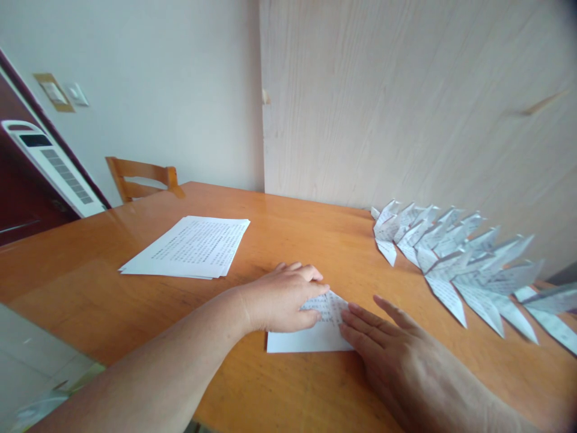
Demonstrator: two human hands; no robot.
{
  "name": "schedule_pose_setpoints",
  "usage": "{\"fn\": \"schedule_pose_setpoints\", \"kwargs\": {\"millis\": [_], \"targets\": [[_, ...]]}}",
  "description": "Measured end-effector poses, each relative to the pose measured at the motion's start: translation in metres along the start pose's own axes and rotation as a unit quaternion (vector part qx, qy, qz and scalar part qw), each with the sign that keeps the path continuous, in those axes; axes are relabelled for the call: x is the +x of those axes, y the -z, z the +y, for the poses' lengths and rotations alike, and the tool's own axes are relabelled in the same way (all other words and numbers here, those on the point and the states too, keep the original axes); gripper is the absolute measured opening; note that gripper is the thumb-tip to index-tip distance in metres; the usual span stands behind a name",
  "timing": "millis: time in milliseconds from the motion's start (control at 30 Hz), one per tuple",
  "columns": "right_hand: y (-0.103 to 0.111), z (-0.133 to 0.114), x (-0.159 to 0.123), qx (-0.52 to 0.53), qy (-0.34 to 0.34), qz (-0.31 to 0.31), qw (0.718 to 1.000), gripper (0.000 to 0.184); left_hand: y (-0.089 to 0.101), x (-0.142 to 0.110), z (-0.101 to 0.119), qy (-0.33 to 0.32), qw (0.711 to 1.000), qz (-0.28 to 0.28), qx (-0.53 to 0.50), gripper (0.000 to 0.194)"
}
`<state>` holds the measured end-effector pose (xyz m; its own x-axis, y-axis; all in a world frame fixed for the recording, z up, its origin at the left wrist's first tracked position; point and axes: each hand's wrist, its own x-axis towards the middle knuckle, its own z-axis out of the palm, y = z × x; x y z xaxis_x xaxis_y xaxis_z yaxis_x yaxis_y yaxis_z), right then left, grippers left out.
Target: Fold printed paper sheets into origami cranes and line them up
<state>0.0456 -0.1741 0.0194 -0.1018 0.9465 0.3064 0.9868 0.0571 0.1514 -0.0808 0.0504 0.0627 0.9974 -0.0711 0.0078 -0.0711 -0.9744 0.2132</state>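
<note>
A partly folded sheet of printed paper [306,341] lies flat on the wooden table in front of me. Its upper part comes to a point, with printed text on the folded flaps and a plain white strip along the near edge. My left hand [288,297] rests over the paper's left side, fingers spread and bent slightly, covering part of it. Laid flat on the right side is my right hand [392,346], its fingertips on the folded flap and its thumb held apart. Neither hand grips anything.
A stack of printed sheets [193,246] lies at the left of the table [297,240]. Several folded paper pieces [446,240] stand in rows at the right. Behind are a wooden panel [383,102] and a chair [144,174].
</note>
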Motion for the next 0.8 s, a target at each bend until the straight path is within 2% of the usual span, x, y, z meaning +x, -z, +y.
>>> {"fn": "schedule_pose_setpoints", "kwargs": {"millis": [233, 367, 567, 800], "targets": [[0.004, -0.002, 0.003, 0.014, 0.001, 0.000, 1.000, 0.036, -0.001, -0.001, 0.005, 0.000, 0.999, 0.028, 0.033, 0.038], [0.004, -0.001, 0.004, 0.023, -0.004, 0.008, 1.000, 0.037, -0.001, -0.002, 0.007, -0.022, 0.998, 0.048, 0.041, 0.033], [-0.006, 0.000, -0.001, 0.000, -0.007, -0.031, 0.999, 0.043, 0.000, -0.003, 0.008, -0.046, 0.997, 0.050, 0.030, 0.026], [0.001, -0.001, 0.003, 0.023, -0.010, -0.014, 1.000, 0.040, -0.001, -0.001, 0.008, -0.047, 0.997, 0.059, 0.032, 0.022]]}}
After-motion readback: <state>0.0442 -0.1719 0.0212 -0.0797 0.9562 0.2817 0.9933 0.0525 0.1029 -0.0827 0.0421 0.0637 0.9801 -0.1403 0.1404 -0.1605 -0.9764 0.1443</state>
